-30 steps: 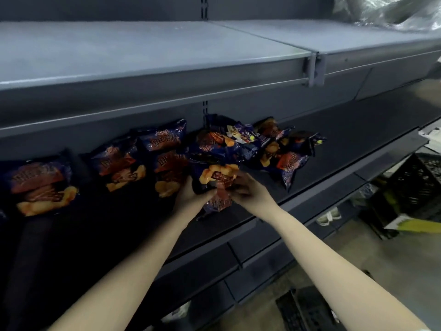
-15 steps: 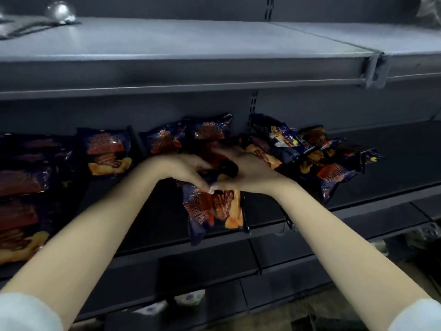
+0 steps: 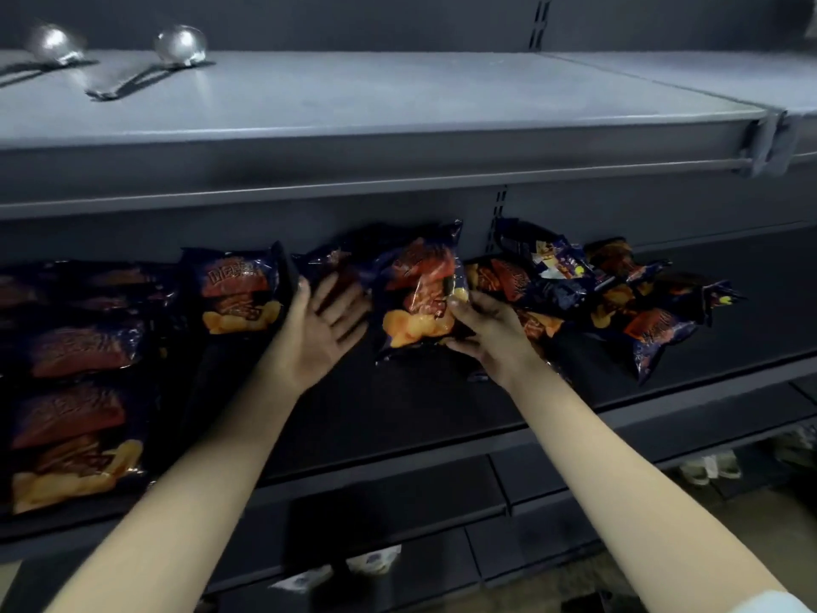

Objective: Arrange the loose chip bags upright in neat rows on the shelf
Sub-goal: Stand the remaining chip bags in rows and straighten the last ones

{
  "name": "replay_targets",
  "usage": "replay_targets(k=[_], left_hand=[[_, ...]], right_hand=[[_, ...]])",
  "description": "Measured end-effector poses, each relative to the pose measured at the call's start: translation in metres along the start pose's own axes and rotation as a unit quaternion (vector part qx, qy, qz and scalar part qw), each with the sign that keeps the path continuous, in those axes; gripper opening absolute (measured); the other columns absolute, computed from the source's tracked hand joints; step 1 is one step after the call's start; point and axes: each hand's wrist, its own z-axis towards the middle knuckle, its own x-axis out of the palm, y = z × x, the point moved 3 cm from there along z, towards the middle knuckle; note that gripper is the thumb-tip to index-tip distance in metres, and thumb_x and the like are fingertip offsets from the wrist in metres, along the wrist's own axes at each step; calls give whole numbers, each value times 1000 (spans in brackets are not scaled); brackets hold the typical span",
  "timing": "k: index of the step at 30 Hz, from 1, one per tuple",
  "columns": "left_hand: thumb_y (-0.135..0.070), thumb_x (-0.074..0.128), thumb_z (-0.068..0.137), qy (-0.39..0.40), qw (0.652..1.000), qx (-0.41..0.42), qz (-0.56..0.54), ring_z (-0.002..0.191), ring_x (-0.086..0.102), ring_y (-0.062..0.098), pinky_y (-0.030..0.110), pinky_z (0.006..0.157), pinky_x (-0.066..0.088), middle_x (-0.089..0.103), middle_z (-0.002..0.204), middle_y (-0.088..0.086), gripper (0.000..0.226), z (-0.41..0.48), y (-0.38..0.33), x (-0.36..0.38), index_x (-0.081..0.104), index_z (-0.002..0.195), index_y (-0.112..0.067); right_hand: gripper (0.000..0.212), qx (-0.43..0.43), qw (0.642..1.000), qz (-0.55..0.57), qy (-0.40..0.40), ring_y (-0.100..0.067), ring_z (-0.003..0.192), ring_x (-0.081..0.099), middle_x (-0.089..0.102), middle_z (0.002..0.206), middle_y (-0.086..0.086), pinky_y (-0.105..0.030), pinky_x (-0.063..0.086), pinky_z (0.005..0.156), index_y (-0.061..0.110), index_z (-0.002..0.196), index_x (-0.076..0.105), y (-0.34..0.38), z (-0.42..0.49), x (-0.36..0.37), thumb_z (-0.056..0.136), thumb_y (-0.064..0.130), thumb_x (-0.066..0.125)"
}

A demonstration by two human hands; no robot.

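Observation:
A dark blue chip bag (image 3: 418, 289) with red and orange print stands upright at the back of the dark shelf (image 3: 398, 413). My right hand (image 3: 495, 334) grips its right edge, thumb on the front. My left hand (image 3: 320, 327) is spread flat just left of that bag, its fingers straight, holding nothing. Further left, another bag (image 3: 241, 287) stands upright, and more bags (image 3: 75, 391) stand in rows at the far left. A loose heap of bags (image 3: 614, 294) lies to the right of my right hand.
A grey upper shelf (image 3: 398, 99) juts out above the chip shelf, with two metal ladles (image 3: 177, 48) lying on it at the left. Lower shelves and the floor show below. The dark shelf runs on bare to the right of the heap.
The bag that both hands held low at the shelf's front edge now stands upright at the back. My left hand has let go and spread flat. The view has shifted left.

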Motion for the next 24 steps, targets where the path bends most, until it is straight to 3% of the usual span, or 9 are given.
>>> replay_targets(k=[4,6,9,12,15,19,21,24], left_hand=[[-60,81,49,22,995,-20,92,113,58,18,35,87,52,60,125,-2,94,-6,22,-2,46,129,-28],[-45,75,64,2,988,-9,154,110,59,20,37,88,52,55,131,4,74,-7,18,2,44,130,-27],[-31,68,81,-38,969,-11,243,97,58,10,34,81,52,59,113,-5,31,-13,7,-5,50,105,-39],[-35,69,81,-31,932,-12,360,94,56,5,25,70,46,59,103,-13,28,-22,-1,-17,51,101,-41],[-26,63,86,-39,925,10,377,97,57,5,20,72,43,61,99,-15,18,-28,-6,-25,56,97,-39],[-26,60,88,-68,919,13,389,88,55,-2,19,65,40,61,91,-17,10,-37,-13,-36,60,93,-35],[-25,59,89,-80,924,19,374,88,56,-3,17,64,40,62,90,-18,12,-44,-19,-44,62,99,-32],[-27,58,90,-92,931,25,353,89,57,0,23,68,43,62,94,-18,11,-53,-28,-61,60,93,-37]], right_hand=[[8,12,997,26,-78,-19,101,64,65,109,-6,-27,55,61,19,98,61,-27,-3,22,91,17,61],[11,30,997,16,-65,-21,106,63,64,110,-3,-27,55,59,23,99,58,-41,-7,31,91,16,60],[15,23,999,-31,-30,-14,102,62,63,109,-2,-28,58,63,23,102,58,-50,-9,31,90,14,61],[12,12,991,-130,10,-13,94,63,64,101,-4,-30,57,75,16,99,59,-54,-10,30,88,14,65],[27,6,985,-144,94,-14,100,65,68,109,-3,-23,52,81,20,110,60,-58,-12,45,85,12,67],[61,-13,983,-103,148,-23,116,60,64,124,-7,-41,46,100,14,131,50,-60,-7,70,75,22,75],[58,-20,984,-109,137,-22,114,61,65,122,-8,-43,47,100,14,126,53,-61,-4,83,73,19,77],[41,-20,987,-109,113,-22,110,63,66,117,-9,-45,47,100,20,112,59,-64,4,98,76,7,75]])
